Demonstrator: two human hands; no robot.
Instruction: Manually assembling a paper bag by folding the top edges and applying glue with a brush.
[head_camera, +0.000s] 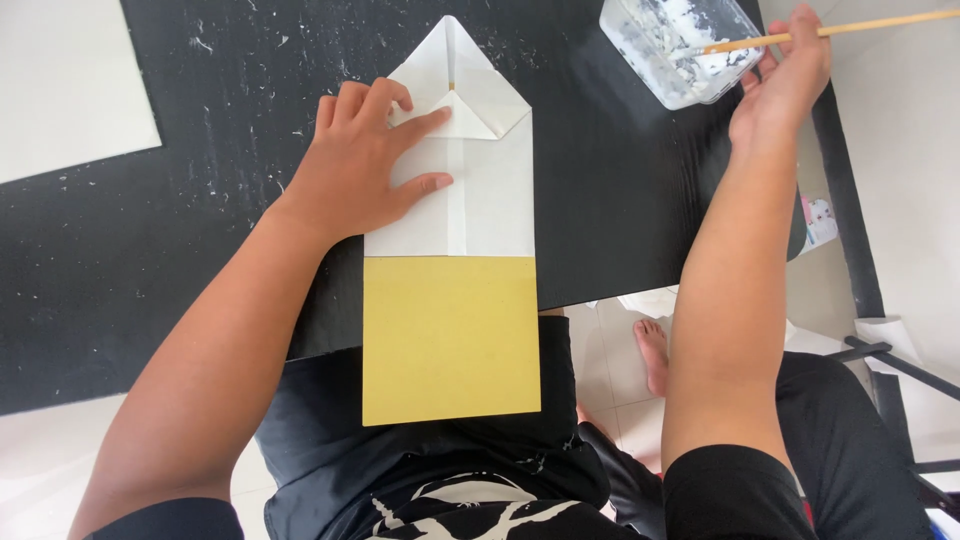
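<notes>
Head view: left hand (365, 160) flat, fingers spread, pinning the folded white-and-yellow paper (455, 250) at the black bench (150, 240) edge, yellow end overhanging. Right hand (785, 75) grips a thin wooden stick (840, 30), tip in the clear plastic tub (680, 45).

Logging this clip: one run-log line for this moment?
left hand flat on folded paper | right hand holds stick in tub
</notes>
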